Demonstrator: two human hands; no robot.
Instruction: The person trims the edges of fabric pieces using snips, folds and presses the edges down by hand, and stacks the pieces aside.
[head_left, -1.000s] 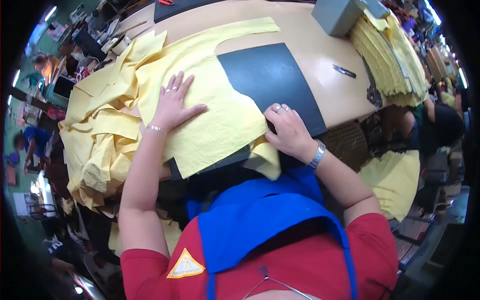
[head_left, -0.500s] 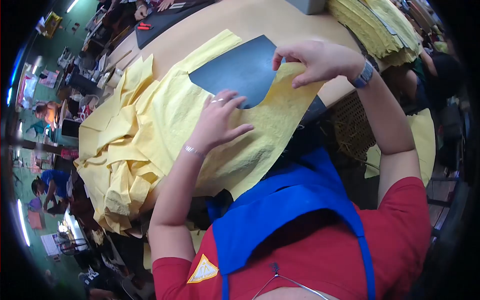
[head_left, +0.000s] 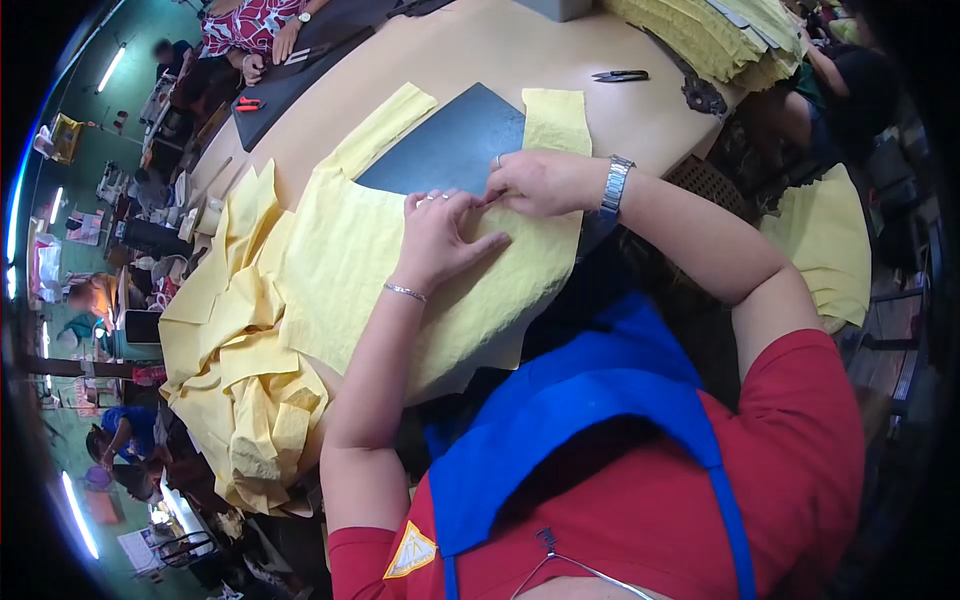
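**Two hands at the inner edge of a yellow cloth piece laid over a dark board**

Your yellow fabric piece with two upright straps (head_left: 480, 295) lies spread before you on the curved beige tabletop (head_left: 450, 50). It covers part of a flat, dark blue-grey board (head_left: 440, 145), which shows in the opening between the straps. The lower part of the fabric reaches the table edge nearest your blue apron (head_left: 600, 395).

Your left hand (head_left: 440, 232), with rings on its fingers and a thin bracelet at the wrist, rests palm down on the fabric, thumb spread away, grasping nothing. Its fingertips lie along the inner edge of the opening. Your right hand (head_left: 535, 185), below a silver metal wristwatch (head_left: 617, 187), is bent at that same edge, just beside the left fingertips; whether it pinches the cloth cannot be told.

To your left is a heap of crumpled yellow cloth (head_left: 250, 370), beside the spread fabric. Farther off on the table, toward the right, lie small black snips (head_left: 620, 76), near a thick stack of yellow pieces (head_left: 710, 40). At upper left, a red-handled tool (head_left: 249, 104) rests on a dark mat (head_left: 290, 95), near a co-worker's hand (head_left: 286, 40).
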